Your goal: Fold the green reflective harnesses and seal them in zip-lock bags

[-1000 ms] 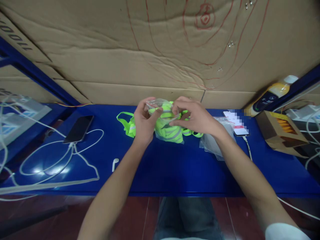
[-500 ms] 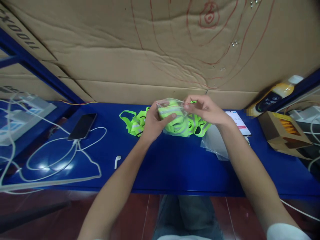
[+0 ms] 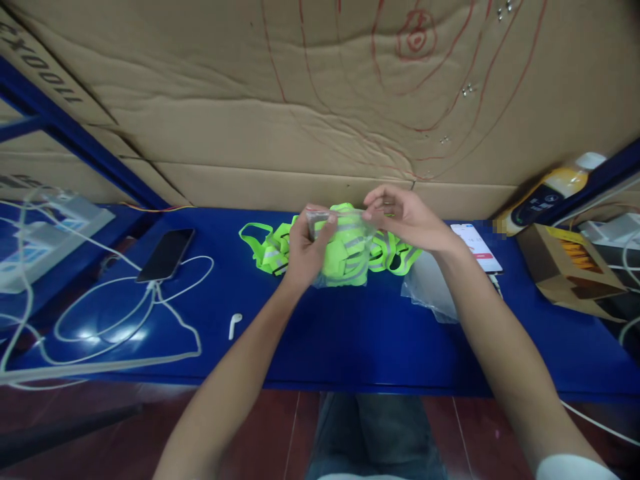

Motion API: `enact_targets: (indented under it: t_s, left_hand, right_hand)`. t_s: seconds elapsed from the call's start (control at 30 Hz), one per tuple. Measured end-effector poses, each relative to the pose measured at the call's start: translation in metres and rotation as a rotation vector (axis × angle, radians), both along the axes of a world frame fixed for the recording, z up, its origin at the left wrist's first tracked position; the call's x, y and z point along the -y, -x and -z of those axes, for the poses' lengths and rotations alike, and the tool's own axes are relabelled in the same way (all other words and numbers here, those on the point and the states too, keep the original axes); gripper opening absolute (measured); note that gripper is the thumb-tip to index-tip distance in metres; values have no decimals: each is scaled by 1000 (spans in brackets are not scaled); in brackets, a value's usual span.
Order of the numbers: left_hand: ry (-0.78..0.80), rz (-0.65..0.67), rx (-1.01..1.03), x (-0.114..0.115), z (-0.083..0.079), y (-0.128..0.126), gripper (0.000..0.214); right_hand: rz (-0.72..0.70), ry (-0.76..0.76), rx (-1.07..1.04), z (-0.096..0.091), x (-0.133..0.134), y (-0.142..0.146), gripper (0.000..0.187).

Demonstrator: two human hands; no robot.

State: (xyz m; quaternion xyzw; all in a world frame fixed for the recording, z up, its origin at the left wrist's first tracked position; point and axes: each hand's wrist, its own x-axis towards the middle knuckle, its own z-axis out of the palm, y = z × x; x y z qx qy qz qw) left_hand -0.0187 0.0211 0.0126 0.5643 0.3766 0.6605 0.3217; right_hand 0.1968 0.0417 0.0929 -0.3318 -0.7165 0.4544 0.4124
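Observation:
A clear plastic zip bag (image 3: 345, 257) with a folded neon-yellow reflective strap inside hangs between my hands. My left hand (image 3: 307, 247) pinches its upper left corner, thumb in front. At the upper right corner, my right hand (image 3: 400, 213) closes thumb and finger on the bag's edge, with the other fingers loosely curled. Behind the bag, more neon-yellow reflective straps (image 3: 270, 253) lie in a loose heap on the blue table. Flat clear plastic bags (image 3: 430, 287) rest partly under my right forearm.
On the left are a dark phone (image 3: 166, 255), white cables (image 3: 175, 313) and power strips (image 3: 50, 240). A white earbud (image 3: 235, 325) lies near the front. To the right are a lit phone (image 3: 476, 247), a juice bottle (image 3: 555, 190) and an open cardboard box (image 3: 570, 267). Cardboard (image 3: 225, 133) lines the back.
The filled bag has come down and tilted more upright, its top edge now stretched flatter between my hands. My left thumb has moved up to the bag's top edge.

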Motion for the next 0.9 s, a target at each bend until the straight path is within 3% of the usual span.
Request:
enact_targets:
  t_s: [0.4, 0.6, 0.73, 0.9]
  left_hand:
    - [29, 61, 169, -3, 1, -4, 46]
    - [42, 125, 259, -4, 1, -3, 43]
    - [17, 121, 298, -2, -5, -3, 46]
    - [21, 151, 270, -1, -3, -4, 39]
  right_hand:
    - [38, -51, 134, 1, -1, -3, 39]
    - [93, 43, -81, 6, -4, 2, 43]
    - [50, 101, -66, 5, -2, 3, 43]
    - [22, -20, 25, 8, -2, 5, 43]
